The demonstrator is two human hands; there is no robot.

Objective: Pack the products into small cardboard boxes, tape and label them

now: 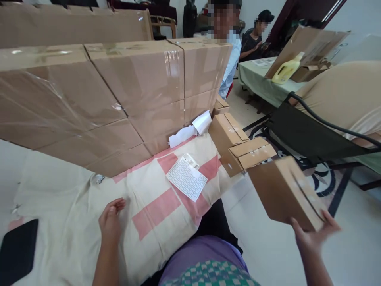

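Observation:
At the right, my right hand (315,232) is closed on the near end of a brown cardboard box (276,190), thumb on one side and fingers on the other. The box is tilted, beside a row of similar boxes. My left hand (111,218) is over the cream-and-pink cloth (156,212), fingers loosely bent, with nothing seen in it. Between my hands, on the cloth, lies a white sheet (187,178) printed with rows of rounded outlines. A small white item (190,160) partly shows behind the sheet.
Taped cartons (137,75) form a wall ahead. Smaller boxes (253,153) stand at its right end, near crumpled white paper (190,131). A dark flat object (19,250) lies at left. A person sits in a dark chair (321,127) at right; two others are farther back.

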